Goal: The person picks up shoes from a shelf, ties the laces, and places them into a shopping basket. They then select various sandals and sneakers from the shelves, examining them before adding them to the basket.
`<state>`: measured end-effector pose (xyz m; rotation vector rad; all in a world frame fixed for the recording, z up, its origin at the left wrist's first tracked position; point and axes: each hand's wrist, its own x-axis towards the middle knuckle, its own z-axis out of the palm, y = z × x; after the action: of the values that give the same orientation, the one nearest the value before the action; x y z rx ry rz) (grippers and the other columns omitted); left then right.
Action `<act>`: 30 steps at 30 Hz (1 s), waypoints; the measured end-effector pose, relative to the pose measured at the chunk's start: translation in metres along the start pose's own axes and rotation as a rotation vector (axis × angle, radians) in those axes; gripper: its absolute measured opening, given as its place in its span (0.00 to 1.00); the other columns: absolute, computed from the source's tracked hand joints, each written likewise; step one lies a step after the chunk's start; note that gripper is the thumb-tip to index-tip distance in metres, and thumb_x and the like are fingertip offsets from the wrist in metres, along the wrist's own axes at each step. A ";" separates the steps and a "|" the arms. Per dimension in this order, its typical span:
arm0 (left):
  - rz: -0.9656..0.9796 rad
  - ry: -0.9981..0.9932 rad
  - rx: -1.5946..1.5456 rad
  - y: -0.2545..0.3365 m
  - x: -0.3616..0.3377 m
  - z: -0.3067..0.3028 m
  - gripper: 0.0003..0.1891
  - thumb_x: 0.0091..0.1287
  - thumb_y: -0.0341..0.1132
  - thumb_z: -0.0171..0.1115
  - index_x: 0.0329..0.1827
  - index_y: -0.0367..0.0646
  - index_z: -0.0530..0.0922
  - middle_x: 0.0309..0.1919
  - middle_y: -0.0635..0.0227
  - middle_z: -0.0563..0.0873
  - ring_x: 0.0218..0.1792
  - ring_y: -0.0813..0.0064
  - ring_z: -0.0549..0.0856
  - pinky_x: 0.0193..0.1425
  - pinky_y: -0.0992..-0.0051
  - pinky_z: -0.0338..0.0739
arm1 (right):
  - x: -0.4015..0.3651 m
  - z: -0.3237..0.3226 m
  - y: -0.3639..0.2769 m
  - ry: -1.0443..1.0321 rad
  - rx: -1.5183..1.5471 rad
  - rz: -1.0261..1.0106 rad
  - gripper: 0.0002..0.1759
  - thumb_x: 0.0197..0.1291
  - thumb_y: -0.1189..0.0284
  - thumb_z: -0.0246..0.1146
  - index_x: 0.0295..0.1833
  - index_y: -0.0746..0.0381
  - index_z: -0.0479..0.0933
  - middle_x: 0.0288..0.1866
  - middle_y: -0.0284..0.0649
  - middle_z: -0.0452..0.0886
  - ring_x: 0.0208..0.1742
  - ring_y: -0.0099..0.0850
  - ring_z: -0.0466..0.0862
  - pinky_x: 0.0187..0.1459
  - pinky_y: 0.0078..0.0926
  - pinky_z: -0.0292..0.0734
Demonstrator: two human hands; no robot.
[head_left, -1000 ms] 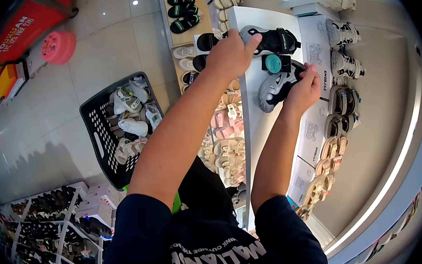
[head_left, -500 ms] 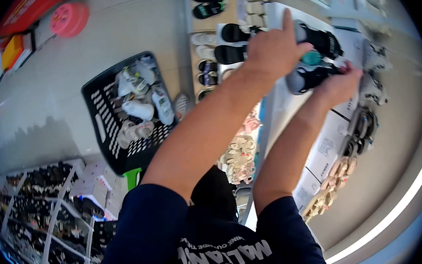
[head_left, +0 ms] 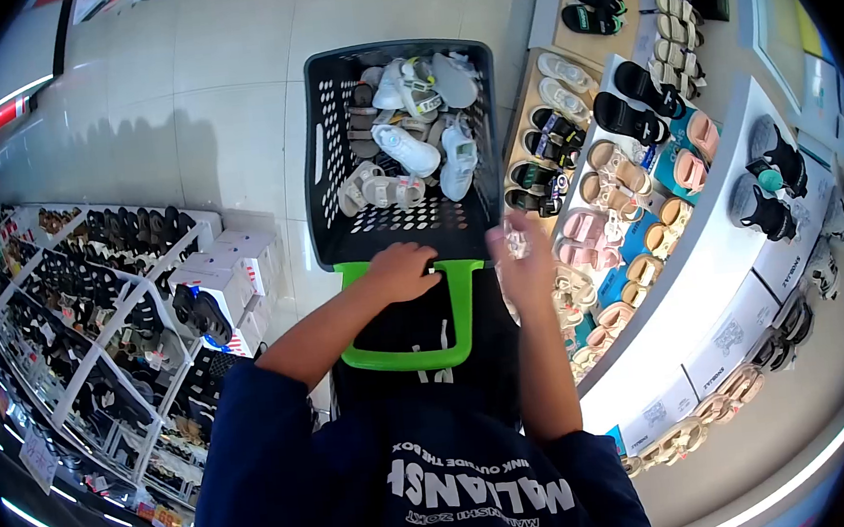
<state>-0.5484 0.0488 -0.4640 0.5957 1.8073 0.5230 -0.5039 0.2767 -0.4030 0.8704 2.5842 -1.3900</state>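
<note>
A black basket point(head_left: 318, 162) with a green handle point(head_left: 464, 310) stands in front of my body and holds white shoes point(head_left: 406, 150) and grey-beige sandals point(head_left: 380, 189). My left hand point(head_left: 405, 271) is closed on the basket's near rim, where the handle joins it. Just right of that rim, my right hand point(head_left: 525, 259) is raised with its fingers curled around something small, pale and shiny that I cannot make out. Black and grey sandals point(head_left: 764, 183) sit on the white display ledge at the right, apart from both hands.
A curved shelf point(head_left: 679, 276) with rows of sandals point(head_left: 618, 178) runs along the right. White racks of dark shoes point(head_left: 93, 292) fill the left, with white boxes point(head_left: 236, 265) at their end. Tiled floor point(head_left: 224, 60) shows beyond.
Both hands have moved left and down, away from the black and grey sandals. The left one now grips the basket. With the view shifted, the basket appears nearer the middle.
</note>
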 end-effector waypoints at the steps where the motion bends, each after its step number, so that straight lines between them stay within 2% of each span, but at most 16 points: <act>1: -0.017 -0.026 0.059 -0.015 -0.016 -0.003 0.23 0.68 0.54 0.67 0.58 0.48 0.84 0.49 0.59 0.88 0.52 0.55 0.87 0.56 0.56 0.81 | -0.012 0.020 0.000 -0.215 -0.007 0.007 0.18 0.65 0.67 0.71 0.55 0.66 0.83 0.49 0.50 0.87 0.50 0.46 0.86 0.59 0.43 0.77; 3: -0.021 -0.093 0.057 -0.033 -0.036 -0.004 0.22 0.67 0.55 0.68 0.56 0.51 0.85 0.49 0.61 0.88 0.53 0.56 0.87 0.57 0.57 0.81 | -0.043 0.052 -0.002 -0.334 -0.139 -0.071 0.19 0.63 0.65 0.71 0.54 0.65 0.83 0.47 0.50 0.88 0.50 0.50 0.87 0.57 0.43 0.80; 5: 0.006 -0.172 -0.071 -0.045 -0.053 0.000 0.22 0.67 0.56 0.68 0.55 0.53 0.86 0.49 0.62 0.89 0.54 0.56 0.87 0.56 0.58 0.81 | -0.072 0.072 -0.014 -0.456 -0.130 0.066 0.20 0.63 0.62 0.71 0.55 0.64 0.83 0.48 0.49 0.88 0.52 0.49 0.87 0.56 0.43 0.81; 6: -0.008 -0.260 -0.048 -0.050 -0.056 0.004 0.23 0.66 0.58 0.67 0.55 0.52 0.87 0.52 0.62 0.89 0.56 0.58 0.86 0.60 0.57 0.79 | -0.083 0.077 -0.019 -0.516 -0.127 0.130 0.21 0.63 0.61 0.71 0.56 0.63 0.83 0.48 0.48 0.88 0.53 0.49 0.87 0.55 0.43 0.81; 7: 0.026 -0.258 0.046 -0.054 -0.061 0.011 0.24 0.66 0.59 0.66 0.56 0.52 0.86 0.52 0.61 0.89 0.57 0.58 0.86 0.63 0.56 0.76 | -0.095 0.085 -0.014 -0.552 -0.257 0.016 0.23 0.64 0.58 0.70 0.58 0.62 0.83 0.49 0.48 0.88 0.51 0.49 0.87 0.54 0.44 0.82; 9: 0.090 -0.245 0.239 -0.060 -0.073 0.025 0.26 0.66 0.61 0.64 0.57 0.52 0.86 0.52 0.61 0.89 0.60 0.59 0.85 0.70 0.55 0.71 | -0.101 0.082 -0.018 -0.710 -0.471 -0.089 0.25 0.64 0.57 0.69 0.59 0.62 0.82 0.49 0.49 0.87 0.50 0.50 0.87 0.53 0.45 0.82; 10: 0.109 -0.222 0.219 -0.065 -0.078 0.029 0.30 0.66 0.62 0.64 0.61 0.50 0.84 0.53 0.60 0.89 0.61 0.58 0.85 0.74 0.57 0.65 | -0.104 0.084 -0.017 -0.636 -0.480 -0.084 0.25 0.64 0.57 0.69 0.59 0.63 0.82 0.49 0.49 0.87 0.49 0.51 0.87 0.53 0.46 0.82; 13: 0.123 -0.093 0.078 -0.074 -0.082 0.034 0.32 0.65 0.61 0.66 0.64 0.49 0.82 0.54 0.60 0.89 0.59 0.56 0.85 0.70 0.56 0.70 | -0.107 0.091 -0.010 -0.473 -0.485 -0.066 0.24 0.64 0.58 0.69 0.59 0.63 0.82 0.49 0.50 0.87 0.49 0.52 0.87 0.53 0.46 0.82; 14: 0.098 -0.145 0.093 -0.076 -0.083 0.033 0.34 0.65 0.61 0.66 0.66 0.47 0.80 0.54 0.58 0.89 0.60 0.57 0.85 0.70 0.57 0.70 | -0.109 0.092 -0.008 -0.456 -0.478 -0.054 0.24 0.64 0.58 0.69 0.58 0.63 0.82 0.48 0.51 0.87 0.50 0.52 0.87 0.53 0.46 0.82; 16: 0.102 -0.129 0.078 -0.078 -0.087 0.037 0.34 0.64 0.61 0.67 0.66 0.47 0.79 0.55 0.57 0.89 0.60 0.57 0.85 0.70 0.58 0.70 | -0.117 0.095 -0.002 -0.422 -0.465 -0.055 0.24 0.63 0.58 0.70 0.58 0.63 0.83 0.48 0.51 0.87 0.50 0.52 0.87 0.53 0.46 0.82; 21: 0.088 -0.152 0.076 -0.084 -0.094 0.038 0.37 0.61 0.58 0.70 0.68 0.43 0.77 0.56 0.58 0.88 0.62 0.57 0.85 0.74 0.59 0.68 | -0.136 0.103 -0.004 -0.461 -0.480 -0.011 0.24 0.64 0.57 0.70 0.59 0.62 0.82 0.48 0.52 0.87 0.51 0.53 0.86 0.54 0.46 0.81; 24: 0.109 -0.152 0.115 -0.092 -0.096 0.045 0.39 0.60 0.60 0.72 0.68 0.43 0.77 0.56 0.56 0.88 0.61 0.56 0.85 0.70 0.60 0.72 | -0.145 0.109 0.003 -0.461 -0.463 0.018 0.25 0.65 0.57 0.69 0.60 0.62 0.81 0.49 0.51 0.87 0.51 0.53 0.86 0.54 0.47 0.81; 30: 0.113 -0.168 0.117 -0.103 -0.106 0.055 0.40 0.58 0.60 0.73 0.69 0.43 0.77 0.55 0.58 0.89 0.60 0.57 0.86 0.69 0.59 0.73 | -0.161 0.115 0.008 -0.471 -0.459 0.056 0.26 0.65 0.56 0.68 0.61 0.62 0.81 0.52 0.51 0.86 0.54 0.53 0.86 0.55 0.46 0.82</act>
<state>-0.4826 -0.0947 -0.4657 0.8025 1.6597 0.4323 -0.3868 0.1181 -0.4240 0.4707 2.3330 -0.8028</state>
